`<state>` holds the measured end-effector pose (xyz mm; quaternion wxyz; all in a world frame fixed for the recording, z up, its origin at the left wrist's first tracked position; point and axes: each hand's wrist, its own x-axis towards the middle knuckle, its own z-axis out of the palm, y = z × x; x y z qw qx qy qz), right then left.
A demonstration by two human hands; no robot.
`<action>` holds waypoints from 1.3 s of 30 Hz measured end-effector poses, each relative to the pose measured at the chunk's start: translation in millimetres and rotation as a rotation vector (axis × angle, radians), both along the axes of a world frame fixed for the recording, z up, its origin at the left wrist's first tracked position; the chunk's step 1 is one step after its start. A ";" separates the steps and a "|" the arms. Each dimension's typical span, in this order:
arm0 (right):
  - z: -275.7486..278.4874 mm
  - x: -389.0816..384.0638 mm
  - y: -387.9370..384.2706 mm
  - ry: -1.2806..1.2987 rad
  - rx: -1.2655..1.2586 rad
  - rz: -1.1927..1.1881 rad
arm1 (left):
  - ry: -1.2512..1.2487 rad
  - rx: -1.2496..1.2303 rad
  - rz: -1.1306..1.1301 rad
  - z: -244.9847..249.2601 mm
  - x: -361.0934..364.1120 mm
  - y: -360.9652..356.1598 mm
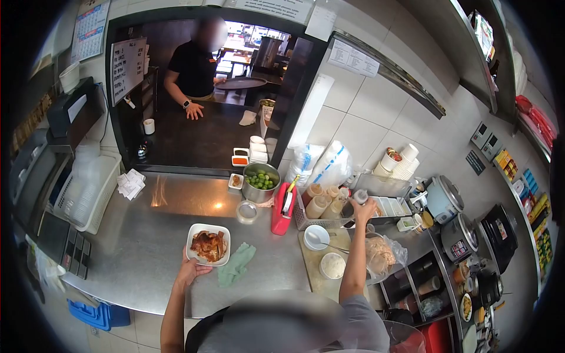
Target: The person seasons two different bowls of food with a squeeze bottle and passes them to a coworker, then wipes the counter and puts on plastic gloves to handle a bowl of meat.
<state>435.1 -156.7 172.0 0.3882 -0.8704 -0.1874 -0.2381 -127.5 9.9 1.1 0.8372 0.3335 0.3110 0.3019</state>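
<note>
Far left of the red tape dispenser (281, 219) on the metal worktop (135, 253), a white crate (110, 203) holds clear plastic tubs, with paper slips (130, 184) beside it. The left hand (191, 272) comes next; its grip closes on the near left corner of a white bowl (210, 227) of browned meat, left of the dispenser and nearer the person. The bowl opens upward and is squarish, with no clear long axis. A green cloth (236, 265) lies between bowl and dispenser, toward the person; a pot (262, 197) of limes stands just left of the dispenser. Right of it, beyond a basket (305, 223) of sauce bottles, the right hand's (364, 210) grip pinches a bottle (361, 195). Its grey top points upward; the hand hides most of its body, so I cannot tell its lean.
</note>
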 end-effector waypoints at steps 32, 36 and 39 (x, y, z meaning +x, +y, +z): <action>6.2 -358.4 161.8 -0.972 -0.992 1.246 | 0.269 0.163 -0.009 36.5 25.8 -18.4; 7.6 -358.6 158.2 -0.986 -1.039 1.289 | 0.234 0.153 0.002 37.2 22.5 -19.3; 2.5 -352.5 159.1 -0.978 -1.015 1.260 | 0.218 0.133 -0.016 31.4 21.4 -16.6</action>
